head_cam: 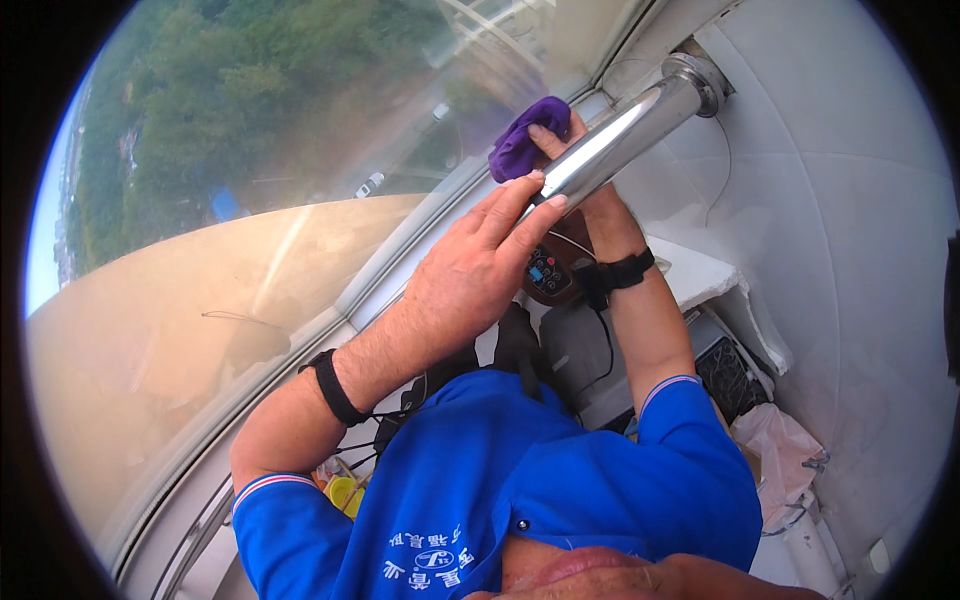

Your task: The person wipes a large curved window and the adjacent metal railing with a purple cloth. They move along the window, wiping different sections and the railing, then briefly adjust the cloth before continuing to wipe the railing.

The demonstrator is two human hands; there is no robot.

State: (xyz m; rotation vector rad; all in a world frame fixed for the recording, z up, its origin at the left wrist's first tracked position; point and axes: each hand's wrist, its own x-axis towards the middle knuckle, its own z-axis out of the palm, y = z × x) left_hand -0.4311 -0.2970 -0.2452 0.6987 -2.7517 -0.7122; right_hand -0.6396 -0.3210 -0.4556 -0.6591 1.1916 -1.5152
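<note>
My left hand (472, 262) has its fingers on the near end of a polished metal tube (622, 135), fingertips against its surface on two sides. The tube's near end is partly hidden by this hand. Its far end meets a round metal flange (701, 82) at the pale wall. My right hand (551, 142) grips a bunched purple cloth (529, 139) on the window side of the tube. My right forearm passes beneath the tube, which hides part of that hand. Both wrists wear black straps.
A large curved window (247, 165) fills the left, with trees and vehicles far below. Under my hands is a control panel (541, 274) with buttons on a brown base. A broken-edged white ledge (697, 277), a pinkish plastic bag (776, 442) and a yellow container (345, 495) are nearby.
</note>
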